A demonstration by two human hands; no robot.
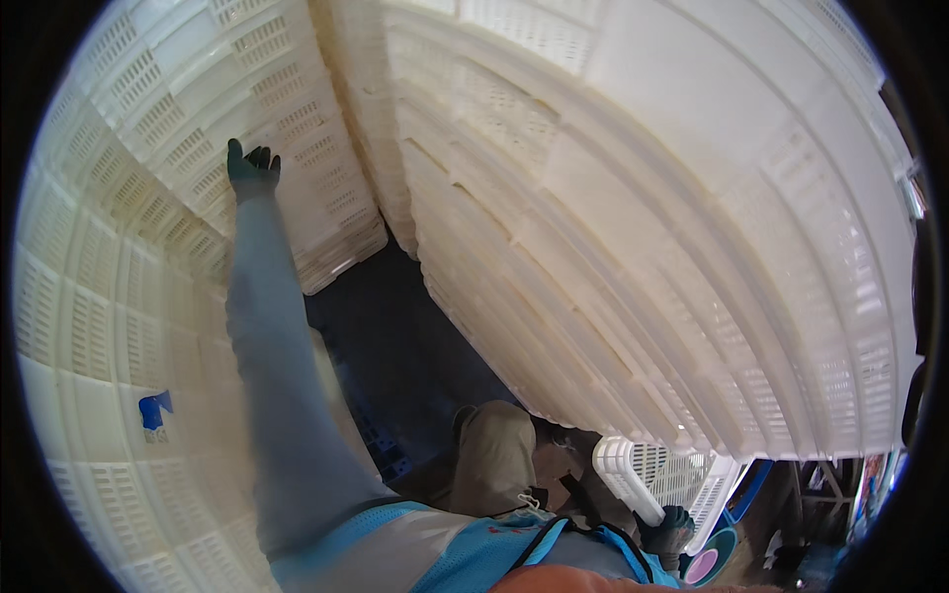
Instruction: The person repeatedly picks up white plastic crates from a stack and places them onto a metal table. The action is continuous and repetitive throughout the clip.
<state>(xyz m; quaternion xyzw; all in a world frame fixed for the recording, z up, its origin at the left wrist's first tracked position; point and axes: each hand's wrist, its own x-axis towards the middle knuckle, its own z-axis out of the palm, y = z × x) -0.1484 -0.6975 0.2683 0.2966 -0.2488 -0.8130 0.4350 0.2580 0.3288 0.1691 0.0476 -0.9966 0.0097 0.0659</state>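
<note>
My left hand [253, 167], in a dark glove, is raised at the upper left with its fingers apart, in front of stacked white plastic crates [296, 111] with slotted sides. Whether it touches them I cannot tell. At the lower right my right hand [667, 528], gloved too, grips the rim of a white slotted plastic crate [678, 474], which is tilted beside my body. Part of that crate is hidden behind the tall stack.
Another tall stack of white crates [593, 259] leans over the right side; more crates [89, 326], one bearing a blue sticker [154, 411], line the left. Between them lies a dark floor [415, 348]. Teal and pink basins [703, 567] stand at the lower right.
</note>
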